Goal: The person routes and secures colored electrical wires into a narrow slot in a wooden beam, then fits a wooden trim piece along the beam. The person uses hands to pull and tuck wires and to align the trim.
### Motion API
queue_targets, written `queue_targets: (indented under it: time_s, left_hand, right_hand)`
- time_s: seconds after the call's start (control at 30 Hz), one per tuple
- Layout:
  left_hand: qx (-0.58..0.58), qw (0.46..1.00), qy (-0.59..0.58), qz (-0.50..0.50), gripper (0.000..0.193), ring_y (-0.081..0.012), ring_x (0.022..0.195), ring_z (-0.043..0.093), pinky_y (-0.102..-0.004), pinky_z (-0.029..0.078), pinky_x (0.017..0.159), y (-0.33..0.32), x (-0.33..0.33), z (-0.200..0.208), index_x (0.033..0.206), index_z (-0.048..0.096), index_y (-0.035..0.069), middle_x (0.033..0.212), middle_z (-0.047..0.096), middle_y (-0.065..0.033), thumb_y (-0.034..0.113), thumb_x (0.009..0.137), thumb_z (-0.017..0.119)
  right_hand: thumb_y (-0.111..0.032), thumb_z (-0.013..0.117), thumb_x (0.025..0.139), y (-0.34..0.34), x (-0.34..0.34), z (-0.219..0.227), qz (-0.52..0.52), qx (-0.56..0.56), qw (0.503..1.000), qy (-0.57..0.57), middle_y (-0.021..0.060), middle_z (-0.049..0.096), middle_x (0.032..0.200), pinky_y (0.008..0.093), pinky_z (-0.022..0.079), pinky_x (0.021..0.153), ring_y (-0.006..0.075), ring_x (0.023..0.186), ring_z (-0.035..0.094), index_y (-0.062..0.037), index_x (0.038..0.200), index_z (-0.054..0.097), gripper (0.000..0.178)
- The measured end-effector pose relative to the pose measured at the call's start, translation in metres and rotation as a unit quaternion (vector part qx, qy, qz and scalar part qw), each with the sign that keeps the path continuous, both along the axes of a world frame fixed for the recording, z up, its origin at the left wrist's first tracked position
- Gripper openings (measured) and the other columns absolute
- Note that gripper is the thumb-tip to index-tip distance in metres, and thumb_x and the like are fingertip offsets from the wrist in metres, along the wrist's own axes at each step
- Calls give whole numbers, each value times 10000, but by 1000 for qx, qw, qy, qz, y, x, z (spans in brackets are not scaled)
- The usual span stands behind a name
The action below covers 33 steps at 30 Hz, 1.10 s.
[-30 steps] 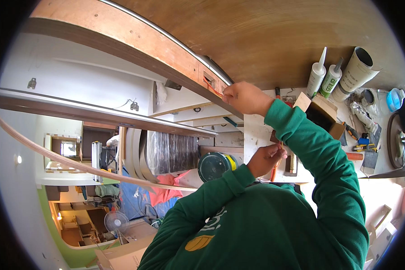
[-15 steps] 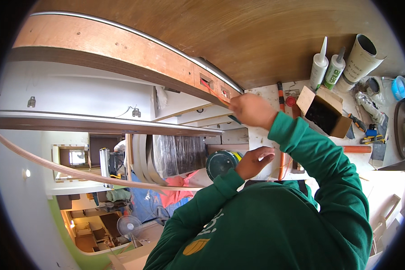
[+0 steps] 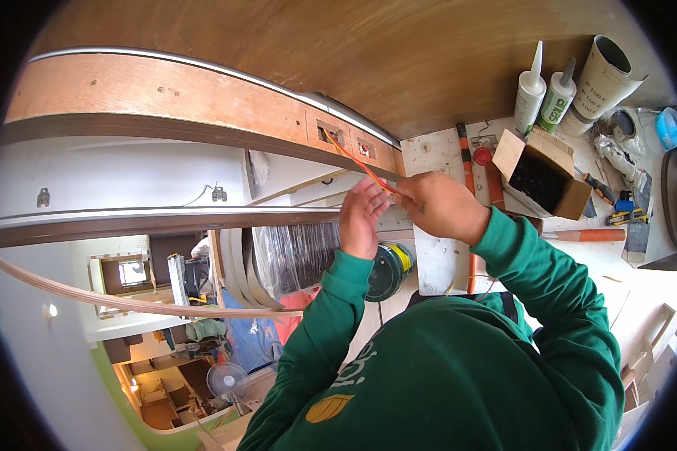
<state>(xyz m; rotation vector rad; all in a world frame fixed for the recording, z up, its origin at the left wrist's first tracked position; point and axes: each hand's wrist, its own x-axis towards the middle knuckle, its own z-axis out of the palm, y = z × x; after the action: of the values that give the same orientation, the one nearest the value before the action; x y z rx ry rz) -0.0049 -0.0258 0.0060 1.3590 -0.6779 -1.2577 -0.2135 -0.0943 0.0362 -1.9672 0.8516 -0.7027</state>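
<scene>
Thin red and yellow wires (image 3: 351,156) come out of a rectangular cutout (image 3: 329,134) in the wooden beam (image 3: 180,94) and run down toward my hands. My right hand (image 3: 444,208) is closed in a pinch on the wires, just off the beam's right end. Close beside it, my left hand (image 3: 361,224) is raised palm up with its fingers stretched out and apart. Its fingertips are at the wires, and I cannot tell whether they touch. A second, smaller cutout (image 3: 365,148) in the beam has something red and white inside.
At the right, a worktop (image 3: 436,263) holds sealant tubes (image 3: 530,90), an open cardboard box (image 3: 541,177), a screwdriver (image 3: 598,188) and a utility knife (image 3: 626,216). A white cabinet (image 3: 128,169) lies below the beam. A round dark green lidded container (image 3: 387,274) stands lower down.
My left hand has risen to the wires, its fingers spreading. My right hand has moved slightly right and down from the beam, and a longer length of wire shows outside the cutout.
</scene>
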Motion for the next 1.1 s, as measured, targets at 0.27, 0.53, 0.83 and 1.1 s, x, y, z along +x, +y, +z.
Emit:
queue_targets:
  time_s: [0.27, 0.53, 0.83, 1.1]
  left_hand:
    - [-32, 990, 123, 63, 528, -258, 1266, 561, -457, 430, 1083, -44, -16, 35, 1485, 471, 60, 1451, 576, -128, 417, 1096, 482]
    - [-37, 975, 200, 89, 300, -162, 1153, 608, -414, 458, 1039, -56, -5, 36, 1314, 593, 166, 1248, 690, 30, 352, 1094, 510]
    - [-10, 977, 184, 112, 263, -190, 1077, 618, -408, 501, 947, -54, -8, 33, 1285, 608, 175, 1134, 690, -3, 318, 1065, 591]
    - [-26, 992, 92, 84, 286, -195, 957, 648, -367, 515, 892, -45, 0, 43, 1228, 661, 64, 1010, 695, -45, 277, 1038, 638]
  right_hand:
    - [-190, 652, 941, 15, -12, 13, 2, 26, 997, -67, 227, 670, 808, 537, 515, 717, 459, 809, 645, -22, 886, 690, 181]
    - [-147, 654, 920, 28, -9, 10, -7, -7, 999, -49, 206, 686, 848, 514, 528, 716, 422, 819, 665, -35, 948, 686, 119]
    - [-94, 681, 888, 24, -19, 9, -23, 45, 994, -99, 208, 683, 836, 506, 531, 700, 426, 790, 664, -18, 896, 683, 76]
    - [-129, 667, 923, 35, -13, 28, -24, 51, 996, -64, 209, 678, 836, 514, 537, 719, 433, 793, 665, -23, 930, 674, 106]
